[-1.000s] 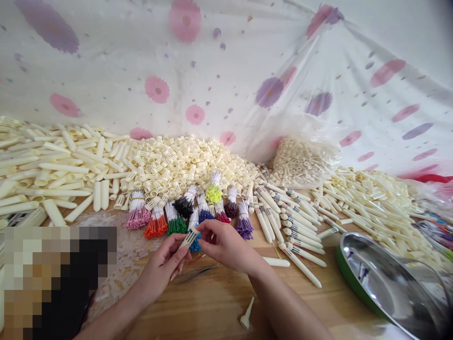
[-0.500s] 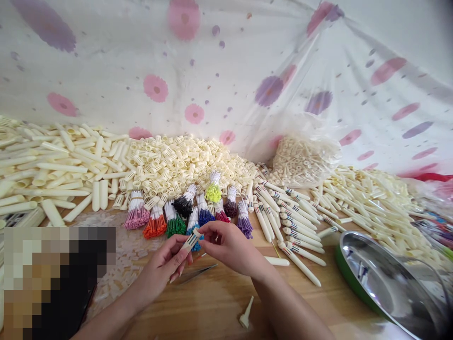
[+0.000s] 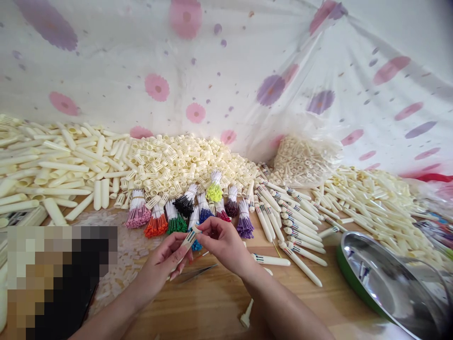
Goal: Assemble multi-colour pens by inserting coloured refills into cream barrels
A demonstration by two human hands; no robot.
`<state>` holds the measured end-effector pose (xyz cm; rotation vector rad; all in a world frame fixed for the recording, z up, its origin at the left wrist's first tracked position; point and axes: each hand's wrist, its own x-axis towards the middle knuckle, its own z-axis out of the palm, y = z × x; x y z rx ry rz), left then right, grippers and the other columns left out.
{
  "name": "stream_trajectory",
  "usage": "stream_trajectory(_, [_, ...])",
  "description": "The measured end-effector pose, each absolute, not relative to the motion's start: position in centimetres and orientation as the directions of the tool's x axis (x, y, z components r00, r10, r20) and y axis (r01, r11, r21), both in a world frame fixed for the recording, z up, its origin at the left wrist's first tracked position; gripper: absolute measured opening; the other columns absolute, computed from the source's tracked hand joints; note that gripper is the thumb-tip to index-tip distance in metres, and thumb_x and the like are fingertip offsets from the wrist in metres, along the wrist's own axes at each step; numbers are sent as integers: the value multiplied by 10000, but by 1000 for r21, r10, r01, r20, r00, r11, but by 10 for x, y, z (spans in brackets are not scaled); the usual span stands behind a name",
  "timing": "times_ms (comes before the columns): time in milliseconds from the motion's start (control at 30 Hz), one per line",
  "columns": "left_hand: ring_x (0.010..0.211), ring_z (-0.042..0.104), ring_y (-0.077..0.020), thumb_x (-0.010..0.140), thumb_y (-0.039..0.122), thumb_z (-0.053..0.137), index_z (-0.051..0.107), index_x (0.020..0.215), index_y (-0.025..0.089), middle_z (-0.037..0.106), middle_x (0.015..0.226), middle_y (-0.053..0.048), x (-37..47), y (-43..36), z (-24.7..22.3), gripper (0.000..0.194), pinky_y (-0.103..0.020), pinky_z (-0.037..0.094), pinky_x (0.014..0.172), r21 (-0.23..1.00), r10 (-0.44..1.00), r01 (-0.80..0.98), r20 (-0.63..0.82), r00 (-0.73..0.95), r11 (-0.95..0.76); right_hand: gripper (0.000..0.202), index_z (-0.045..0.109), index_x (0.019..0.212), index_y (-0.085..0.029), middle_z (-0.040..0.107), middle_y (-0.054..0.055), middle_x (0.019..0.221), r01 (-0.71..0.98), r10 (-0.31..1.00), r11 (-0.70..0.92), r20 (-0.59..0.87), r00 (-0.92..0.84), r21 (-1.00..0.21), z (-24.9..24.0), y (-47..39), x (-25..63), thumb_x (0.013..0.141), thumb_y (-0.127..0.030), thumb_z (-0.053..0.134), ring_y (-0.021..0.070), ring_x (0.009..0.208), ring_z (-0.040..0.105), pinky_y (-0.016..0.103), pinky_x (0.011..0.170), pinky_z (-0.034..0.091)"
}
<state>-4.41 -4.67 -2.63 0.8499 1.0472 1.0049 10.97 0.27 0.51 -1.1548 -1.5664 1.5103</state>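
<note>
A cream multi-colour pen point(image 3: 188, 239) with a slotted top slants up between my hands. My left hand point(image 3: 163, 257) is closed around its body. The thumb and fingers of my right hand point(image 3: 223, 244) pinch at the pen's upper end; any small piece between them is hidden. Behind the hands stand bundles of refills with coloured ends, among them orange ones point(image 3: 155, 225), green ones point(image 3: 176, 223) and purple ones point(image 3: 245, 225). Thin metal tweezers point(image 3: 198, 272) lie on the wood just below. Another multi-colour pen point(image 3: 272, 260) rests beside my right wrist.
Slotted pen tops point(image 3: 184, 158) are heaped at the back, with plain barrels point(image 3: 60, 156) to their left. Several pens point(image 3: 300, 231) lie in rows at right, near a green-sided metal pan point(image 3: 385, 288). A cream cone-shaped part point(image 3: 245, 317) lies near the front; a bag of small parts point(image 3: 306, 158) sits behind.
My right hand has shifted slightly left and up at the pen's top. More of the pen lying behind my right wrist now shows. The left hand keeps its hold.
</note>
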Motion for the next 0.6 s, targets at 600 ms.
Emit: stream_trajectory(600, [460, 429, -74, 734, 504, 631, 612, 954, 168, 631, 643, 1, -45, -46, -27, 402, -208, 283, 421, 901, 920, -219, -331, 211, 375, 94, 564, 834, -163, 494, -41, 635, 343, 773, 309, 24, -634, -887, 12, 15, 133, 807, -253, 565, 82, 572, 446, 187, 524, 362])
